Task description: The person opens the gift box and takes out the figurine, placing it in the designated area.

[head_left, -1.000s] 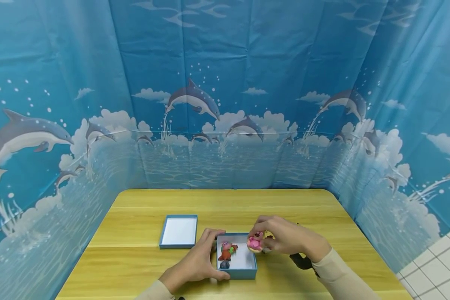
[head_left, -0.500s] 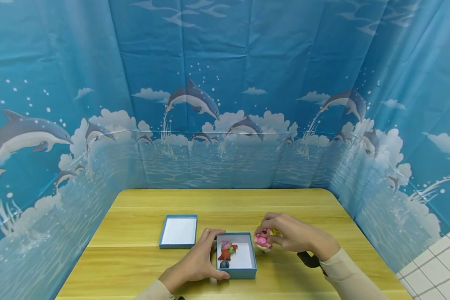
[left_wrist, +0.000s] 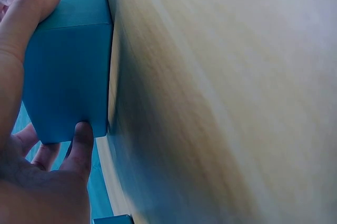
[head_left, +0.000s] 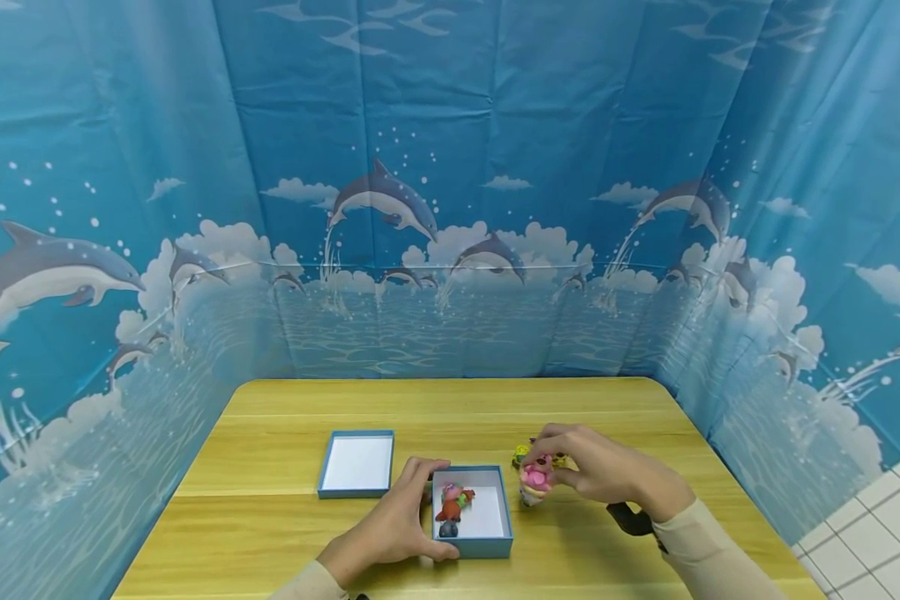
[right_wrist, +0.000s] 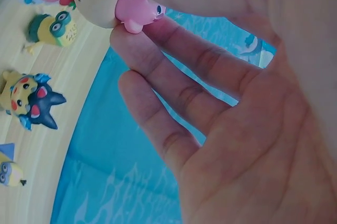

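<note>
- Head view: your right hand (head_left: 600, 471) pinches the pink toy (head_left: 537, 475) just right of the box (head_left: 483, 547), outside it; whether it touches the table (head_left: 285, 471) you cannot tell from here.
- The toy looks light and stiff, probably moulded plastic; its smooth surface may slip, so hold it around the body, away from small parts.
- Your left hand (head_left: 397, 521) grips the box's left side, thumb at the near corner and fingers at the far one. The red toy (head_left: 450, 510) lies inside; the lid (head_left: 356, 462) sits apart to the left.
- Left wrist view: your thumb and fingers span the box wall. It looks like light, stiff card that could dent, so steady it by the corners without squeezing hard.
- Right wrist view: your fingertips meet the toy's pink side and pale, rounded part; thumb contact is hidden. The goggled toy (right_wrist: 55, 29) and dark-eared toy (right_wrist: 37, 103) rest apart from your grip.
</note>
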{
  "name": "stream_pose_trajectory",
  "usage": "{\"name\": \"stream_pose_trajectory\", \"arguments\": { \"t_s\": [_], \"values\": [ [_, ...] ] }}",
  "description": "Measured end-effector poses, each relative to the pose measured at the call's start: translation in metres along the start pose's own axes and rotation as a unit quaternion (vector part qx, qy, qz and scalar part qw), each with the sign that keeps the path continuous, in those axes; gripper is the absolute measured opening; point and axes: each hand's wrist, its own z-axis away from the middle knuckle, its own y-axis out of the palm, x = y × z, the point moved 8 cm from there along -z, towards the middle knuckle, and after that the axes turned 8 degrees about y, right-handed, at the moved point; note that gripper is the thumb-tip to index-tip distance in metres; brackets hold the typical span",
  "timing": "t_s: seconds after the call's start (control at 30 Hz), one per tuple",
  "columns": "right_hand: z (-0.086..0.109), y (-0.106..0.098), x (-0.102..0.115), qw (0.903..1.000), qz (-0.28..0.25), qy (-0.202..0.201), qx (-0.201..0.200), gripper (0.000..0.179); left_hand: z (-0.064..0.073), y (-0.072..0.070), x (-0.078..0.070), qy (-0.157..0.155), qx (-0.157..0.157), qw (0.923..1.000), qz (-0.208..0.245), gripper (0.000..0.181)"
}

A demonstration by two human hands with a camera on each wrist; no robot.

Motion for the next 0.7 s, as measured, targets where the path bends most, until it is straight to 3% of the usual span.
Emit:
{"name": "stream_pose_trajectory", "arguments": {
  "t_s": [0.23,0.47,0.7],
  "values": [
    [0.007,-0.003,-0.006,0.9996,0.0,-0.019,-0.022,0.042,0.001,-0.001,-0.001,-0.002,-0.001,1.0,0.001,0.125],
    [0.014,-0.005,-0.019,0.9996,-0.002,0.01,-0.025,0.05,0.0,0.0,0.0,-0.002,0.001,1.0,-0.001,0.125],
    [0.023,-0.008,-0.025,0.9993,-0.002,0.015,-0.033,0.045,0.0,0.0,0.0,-0.001,0.001,1.0,-0.004,0.125]
  ]
}}
